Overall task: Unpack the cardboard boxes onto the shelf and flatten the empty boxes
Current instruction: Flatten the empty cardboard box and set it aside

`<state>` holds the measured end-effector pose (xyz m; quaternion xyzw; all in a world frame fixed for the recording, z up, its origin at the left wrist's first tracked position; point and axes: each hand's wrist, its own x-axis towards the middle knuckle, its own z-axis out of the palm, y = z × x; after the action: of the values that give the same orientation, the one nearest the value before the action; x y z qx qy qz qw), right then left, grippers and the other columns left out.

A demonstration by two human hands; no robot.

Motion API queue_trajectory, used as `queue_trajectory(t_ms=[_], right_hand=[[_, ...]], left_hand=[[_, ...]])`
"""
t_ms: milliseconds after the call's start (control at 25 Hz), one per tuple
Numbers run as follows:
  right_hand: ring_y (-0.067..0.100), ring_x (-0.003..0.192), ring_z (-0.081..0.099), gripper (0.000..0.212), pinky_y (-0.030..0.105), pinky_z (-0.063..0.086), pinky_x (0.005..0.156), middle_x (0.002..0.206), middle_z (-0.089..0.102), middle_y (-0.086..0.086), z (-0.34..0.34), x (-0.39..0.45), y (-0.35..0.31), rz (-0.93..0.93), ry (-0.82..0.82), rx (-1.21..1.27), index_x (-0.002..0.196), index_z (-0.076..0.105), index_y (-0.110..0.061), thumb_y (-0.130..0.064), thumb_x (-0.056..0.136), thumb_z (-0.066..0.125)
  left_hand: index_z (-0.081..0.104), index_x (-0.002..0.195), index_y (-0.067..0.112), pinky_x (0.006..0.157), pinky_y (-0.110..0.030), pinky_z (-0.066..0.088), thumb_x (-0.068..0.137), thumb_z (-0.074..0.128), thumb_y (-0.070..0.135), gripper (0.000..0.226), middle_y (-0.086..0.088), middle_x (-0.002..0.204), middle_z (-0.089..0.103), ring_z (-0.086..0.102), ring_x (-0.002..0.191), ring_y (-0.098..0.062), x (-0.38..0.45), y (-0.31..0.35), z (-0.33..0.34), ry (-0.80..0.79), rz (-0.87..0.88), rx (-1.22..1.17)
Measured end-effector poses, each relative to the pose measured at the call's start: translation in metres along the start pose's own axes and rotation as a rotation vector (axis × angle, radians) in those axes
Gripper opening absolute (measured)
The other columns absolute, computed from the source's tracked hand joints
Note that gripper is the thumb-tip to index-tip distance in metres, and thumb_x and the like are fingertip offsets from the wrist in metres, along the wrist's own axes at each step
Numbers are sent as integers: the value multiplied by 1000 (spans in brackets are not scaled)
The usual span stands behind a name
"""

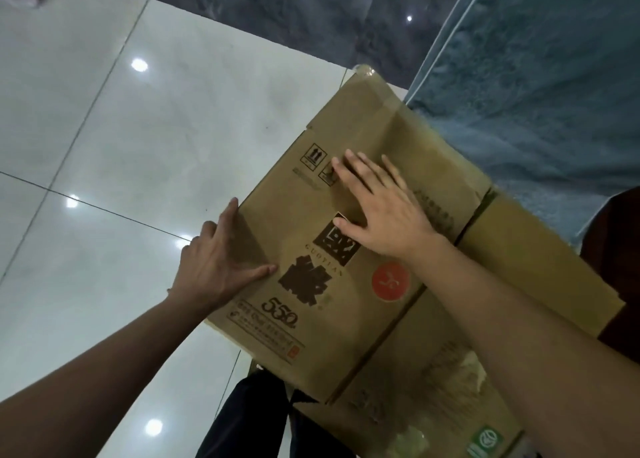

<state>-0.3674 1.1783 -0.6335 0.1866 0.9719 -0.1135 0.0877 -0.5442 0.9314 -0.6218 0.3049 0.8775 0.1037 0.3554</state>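
Note:
A flattened brown cardboard box (pixel 298 222) with dark print and a red round sticker lies on the floor in the middle of the view. My right hand (pixel 381 211) presses flat on its upper panel with the fingers spread. At the box's left edge sits my left hand (pixel 214 260), its fingers over the edge and its thumb lying on the printed face. A second flattened box (pixel 433 381) with a green label lies under it, toward the lower right.
Glossy white floor tiles (pixel 104 145) spread to the left. A dark marble strip (pixel 277 14) runs along the top, and a blue-grey textured surface (pixel 536 76) rises at the right. My dark trouser leg (pixel 252 419) shows at the bottom.

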Motion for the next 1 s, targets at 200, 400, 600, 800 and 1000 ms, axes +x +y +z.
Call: queue_trajectory(t_ms=[200, 400, 600, 800, 1000], right_hand=[[21, 157, -2, 112, 53, -9, 124, 170, 2, 4, -68, 63, -41, -275, -11, -200, 161, -4, -30, -76, 80, 58], [27, 147, 32, 90, 54, -7, 124, 148, 46, 5, -133, 64, -47, -288, -108, -286, 149, 37, -30, -79, 76, 59], [29, 115, 45, 75, 48, 32, 110, 114, 48, 5, -214, 18, -45, -186, -67, -227, 129, 47, -29, -77, 73, 62], [25, 104, 46, 67, 44, 33, 101, 107, 47, 4, -279, -45, -61, 18, 126, -208, 121, 50, -27, -71, 74, 66], [26, 103, 46, 61, 44, 31, 101, 108, 49, 5, -309, -116, -96, 327, 272, -180, 118, 53, -25, -63, 75, 74]], left_hand=[[5, 157, 41, 93, -47, 52, 70, 74, 68, 114, -8, 131, 44, 51, 116, -26, -24, 13, -28, 32, 114, -39], [-2, 158, 39, 95, -41, 48, 81, 72, 60, 109, -8, 128, 41, 49, 111, -23, -46, 42, -58, 95, 204, 29], [4, 159, 35, 87, -36, 45, 88, 69, 51, 98, -11, 122, 44, 48, 102, -23, -71, 79, -99, 202, 407, 123], [19, 159, 32, 85, -38, 43, 86, 74, 41, 92, -13, 118, 48, 47, 98, -24, -95, 114, -161, 326, 574, 226], [42, 148, 24, 86, -42, 40, 92, 69, 30, 63, -9, 115, 59, 50, 96, -28, -130, 156, -200, 387, 736, 299]])
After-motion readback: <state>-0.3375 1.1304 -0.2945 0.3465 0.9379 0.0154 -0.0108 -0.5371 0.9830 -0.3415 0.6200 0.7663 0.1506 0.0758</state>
